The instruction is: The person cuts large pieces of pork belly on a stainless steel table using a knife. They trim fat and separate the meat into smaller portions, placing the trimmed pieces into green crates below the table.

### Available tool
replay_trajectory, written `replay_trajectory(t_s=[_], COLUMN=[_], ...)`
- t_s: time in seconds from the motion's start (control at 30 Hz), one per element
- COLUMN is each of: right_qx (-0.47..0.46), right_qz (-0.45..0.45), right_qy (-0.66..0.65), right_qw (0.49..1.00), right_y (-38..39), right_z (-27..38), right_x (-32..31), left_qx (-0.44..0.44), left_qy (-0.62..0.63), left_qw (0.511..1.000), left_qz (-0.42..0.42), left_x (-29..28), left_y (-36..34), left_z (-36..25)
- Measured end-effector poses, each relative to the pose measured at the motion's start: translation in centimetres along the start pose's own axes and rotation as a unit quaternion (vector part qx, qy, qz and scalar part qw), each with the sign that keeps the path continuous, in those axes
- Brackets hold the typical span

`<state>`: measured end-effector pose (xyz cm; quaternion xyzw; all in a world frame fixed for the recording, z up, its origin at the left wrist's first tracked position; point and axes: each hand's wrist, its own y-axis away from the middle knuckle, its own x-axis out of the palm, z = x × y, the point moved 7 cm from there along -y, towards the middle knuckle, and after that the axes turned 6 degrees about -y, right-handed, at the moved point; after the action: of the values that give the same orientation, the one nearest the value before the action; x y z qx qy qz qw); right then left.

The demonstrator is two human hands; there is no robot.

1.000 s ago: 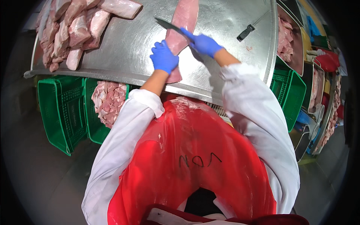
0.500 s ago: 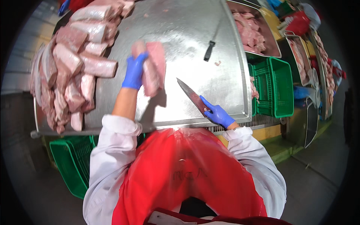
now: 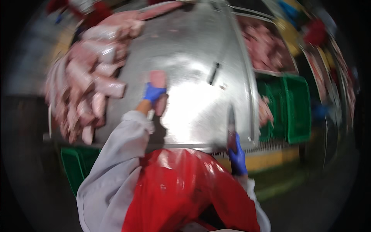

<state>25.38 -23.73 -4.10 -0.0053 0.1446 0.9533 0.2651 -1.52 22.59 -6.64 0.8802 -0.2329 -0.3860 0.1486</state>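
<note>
My left hand [image 3: 154, 92], in a blue glove, is closed around a piece of pink meat [image 3: 157, 78] over the metal table [image 3: 181, 50]. One end of the meat sticks out beyond the fingers, the other shows below them. Past the table's near right edge, my right hand [image 3: 239, 158], gloved in blue too, grips a knife [image 3: 232, 121]. Its blade points away from me, and motion blurs it. A large heap of pale pink meat pieces [image 3: 91, 69] covers the table's left side.
A tool with a black handle [image 3: 214, 74] lies on the table's right part. Beyond the right edge are a metal tray of cut meat [image 3: 266, 46] and green crates [image 3: 299, 110]. Another green crate [image 3: 73, 166] stands below at near left. A person in red [image 3: 94, 13] is at far left.
My right hand has swung right and back toward me, turning the knife to point away. My left hand keeps the meat, now nearer me on the table. The whole view has shifted and blurred.
</note>
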Motion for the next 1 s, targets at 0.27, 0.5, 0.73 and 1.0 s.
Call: replay_trajectory(t_s=[0.27, 0.5, 0.73, 1.0], right_qx=[0.086, 0.030, 0.099, 0.114], right_qz=[0.047, 0.006, 0.000, 0.001], right_qy=[0.027, 0.045, 0.077, 0.133], right_qw=[0.995, 0.999, 0.992, 0.985], right_y=[-6.0, -9.5, -7.0, -6.1], right_z=[4.5, 6.2, 7.1, 8.2], right_x=[4.1, 7.4, 11.0, 14.3], left_qx=[0.373, -0.024, -0.341, -0.159], left_qy=[0.303, -0.173, -0.213, 0.066], left_qw=[0.877, 0.860, 0.807, 0.942], left_qz=[-0.022, -0.479, -0.433, -0.288], left_x=[-7.0, -42.6, -60.2, -61.9], left_y=[-1.0, -4.8, 0.5, -0.5], left_z=[-29.6, 2.0, 19.4, 23.4])
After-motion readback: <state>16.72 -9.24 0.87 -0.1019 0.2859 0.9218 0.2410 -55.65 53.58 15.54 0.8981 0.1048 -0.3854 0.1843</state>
